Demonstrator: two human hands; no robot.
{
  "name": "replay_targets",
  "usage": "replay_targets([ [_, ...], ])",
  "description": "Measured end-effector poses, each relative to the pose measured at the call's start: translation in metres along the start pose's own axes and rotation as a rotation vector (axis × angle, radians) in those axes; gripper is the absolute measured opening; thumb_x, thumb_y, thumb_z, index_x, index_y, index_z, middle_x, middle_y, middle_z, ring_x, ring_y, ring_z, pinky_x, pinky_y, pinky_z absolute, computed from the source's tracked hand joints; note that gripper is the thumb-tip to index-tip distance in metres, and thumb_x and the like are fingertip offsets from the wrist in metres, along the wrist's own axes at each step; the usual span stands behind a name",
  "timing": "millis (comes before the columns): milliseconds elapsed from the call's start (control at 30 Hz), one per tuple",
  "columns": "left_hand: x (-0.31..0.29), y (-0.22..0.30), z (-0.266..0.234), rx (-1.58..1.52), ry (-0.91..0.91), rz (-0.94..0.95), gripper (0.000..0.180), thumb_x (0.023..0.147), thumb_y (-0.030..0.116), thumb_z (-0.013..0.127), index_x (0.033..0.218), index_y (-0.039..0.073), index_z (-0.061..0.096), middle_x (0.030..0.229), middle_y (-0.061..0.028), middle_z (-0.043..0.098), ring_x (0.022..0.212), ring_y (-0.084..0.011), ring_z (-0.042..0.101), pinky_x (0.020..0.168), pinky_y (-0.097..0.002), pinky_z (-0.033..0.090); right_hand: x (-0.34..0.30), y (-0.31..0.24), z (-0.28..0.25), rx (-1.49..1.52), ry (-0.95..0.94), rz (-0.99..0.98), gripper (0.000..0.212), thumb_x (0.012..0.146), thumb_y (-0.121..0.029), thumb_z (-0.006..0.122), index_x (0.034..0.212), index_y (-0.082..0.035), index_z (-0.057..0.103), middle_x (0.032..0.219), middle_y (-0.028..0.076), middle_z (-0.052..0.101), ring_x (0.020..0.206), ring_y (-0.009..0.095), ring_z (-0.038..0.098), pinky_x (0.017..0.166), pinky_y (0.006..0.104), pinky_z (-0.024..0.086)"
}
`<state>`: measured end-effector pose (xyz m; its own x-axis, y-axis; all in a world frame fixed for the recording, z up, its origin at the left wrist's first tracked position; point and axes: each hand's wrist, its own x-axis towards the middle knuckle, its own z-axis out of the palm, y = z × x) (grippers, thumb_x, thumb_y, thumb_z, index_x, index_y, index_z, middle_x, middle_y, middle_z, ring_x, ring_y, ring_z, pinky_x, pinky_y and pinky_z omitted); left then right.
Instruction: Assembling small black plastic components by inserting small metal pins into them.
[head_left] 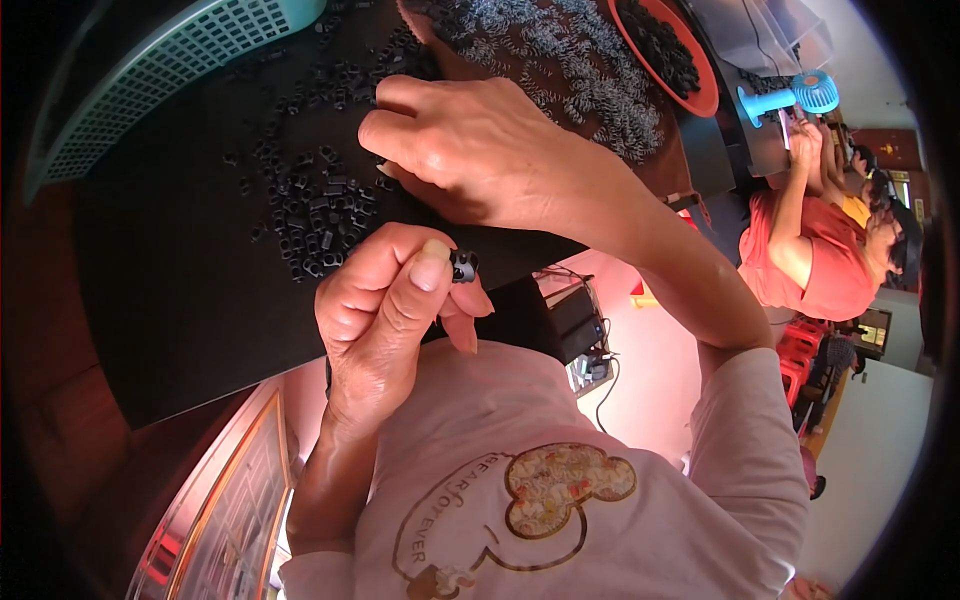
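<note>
My left hand is closed around a small black cylindrical plastic part with holes in its end, thumb pressed on top. It is held near the table's front edge, close to my body. Just beyond it, my right hand hovers over the black table with its fingers curled in. Its fingertips are mostly hidden, so anything pinched there does not show. A scatter of small black ring-like plastic pieces lies to the left of both hands. Many small metal springs are spread on a brown surface past my right wrist.
A teal perforated basket stands at the far left. At the far right are an orange bowl of black parts, a clear plastic container and a blue handheld fan. A person in a red shirt works further right.
</note>
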<state>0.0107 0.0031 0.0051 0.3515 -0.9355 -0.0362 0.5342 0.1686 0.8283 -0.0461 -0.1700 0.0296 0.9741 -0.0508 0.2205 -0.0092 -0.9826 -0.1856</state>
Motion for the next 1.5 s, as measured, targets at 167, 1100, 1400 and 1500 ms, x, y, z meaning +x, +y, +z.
replay_targets([
  [167,0.0,-0.001,-0.001,0.04,0.0,0.026,0.026,0.101,0.022,0.054,0.093,-0.002,0.06,0.074,-0.0097,0.065,0.054,-0.0119,0.057,0.05,-0.0241,0.046,0.001,0.0,0.0,-0.042,-0.03,-0.013,0.013,0.075,-0.01,0.064,0.084,-0.001,0.06,0.084,0.009,0.06,0.076,0.027,0.067,0.055,0.0406,0.052],
  [1100,0.0,-0.003,-0.004,0.025,-0.024,0.018,0.027,0.101,0.023,0.053,0.093,-0.001,0.061,0.075,-0.0085,0.065,0.055,-0.0108,0.056,0.051,-0.024,0.046,0.0,-0.003,0.001,0.169,0.146,0.047,0.016,0.079,-0.014,0.066,0.088,-0.005,0.056,0.084,0.01,0.065,0.073,0.033,0.066,0.061,0.0438,0.052],
  [1400,-0.001,-0.002,-0.004,0.003,-0.028,-0.001,0.027,0.101,0.023,0.052,0.096,-0.002,0.06,0.075,-0.0098,0.066,0.055,-0.0115,0.057,0.051,-0.0242,0.047,-0.004,-0.013,-0.002,0.322,0.342,-0.05,0.014,0.081,-0.001,0.068,0.09,-0.004,0.057,0.078,0.009,0.054,0.062,0.028,0.055,0.054,0.0373,0.044],
  [1500,-0.001,-0.004,-0.006,-0.004,-0.041,0.025,0.027,0.101,0.023,0.052,0.097,-0.002,0.06,0.075,-0.0104,0.066,0.054,-0.012,0.057,0.051,-0.0245,0.047,-0.007,-0.017,-0.006,0.296,0.319,-0.025,0.009,0.079,-0.009,0.065,0.083,-0.007,0.057,0.081,0.008,0.061,0.067,0.032,0.063,0.054,0.0417,0.05],
])
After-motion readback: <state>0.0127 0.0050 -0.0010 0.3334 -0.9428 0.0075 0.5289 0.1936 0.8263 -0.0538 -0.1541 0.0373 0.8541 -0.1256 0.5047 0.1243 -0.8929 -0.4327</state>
